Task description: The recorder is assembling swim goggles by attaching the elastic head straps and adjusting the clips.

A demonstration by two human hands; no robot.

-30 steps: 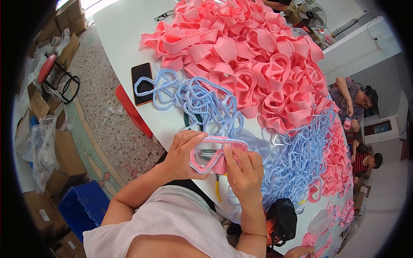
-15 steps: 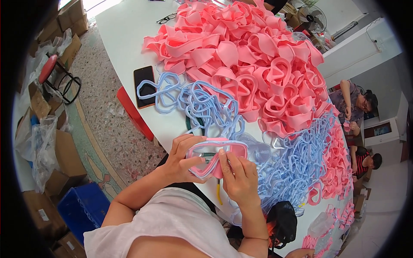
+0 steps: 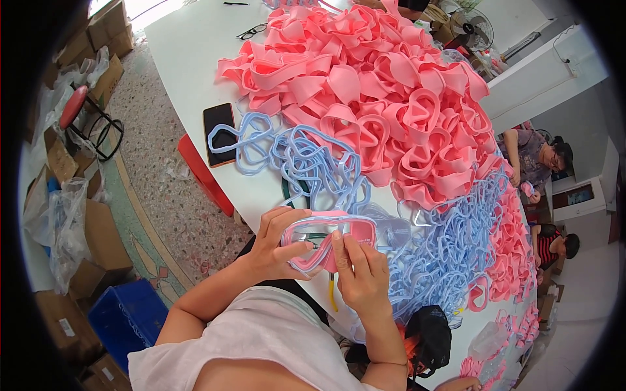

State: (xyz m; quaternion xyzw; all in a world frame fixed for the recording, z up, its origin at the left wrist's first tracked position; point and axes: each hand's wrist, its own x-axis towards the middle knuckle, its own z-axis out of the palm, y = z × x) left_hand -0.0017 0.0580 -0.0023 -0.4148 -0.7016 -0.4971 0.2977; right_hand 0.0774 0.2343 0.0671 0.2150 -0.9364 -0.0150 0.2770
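Observation:
Both my hands hold a pink goggle frame (image 3: 362, 232) edged with a pale blue rim, raised just over the table's near edge. My left hand (image 3: 268, 246) grips its left end, with fingers behind and above and one finger reaching across the opening. The thumb of my right hand (image 3: 366, 277) presses at the middle of the frame, and its other fingers curl by the lower right side. Beyond the frame lies a loose cluster of pale blue rims (image 3: 319, 153). A larger heap of blue rims (image 3: 443, 241) spreads to the right.
A big mound of pink soft frames (image 3: 365, 85) covers the far table. Left of it lie a phone (image 3: 218, 124) and eyeglasses (image 3: 252, 30). A black bag (image 3: 430, 342) sits near my right forearm. A red stool (image 3: 202, 173) and blue crate (image 3: 127, 316) stand left. Co-workers (image 3: 538, 156) sit right.
My hands keep their hold on the goggle frame, with only a slight shift of the fingers. A co-worker at the right has moved their arms.

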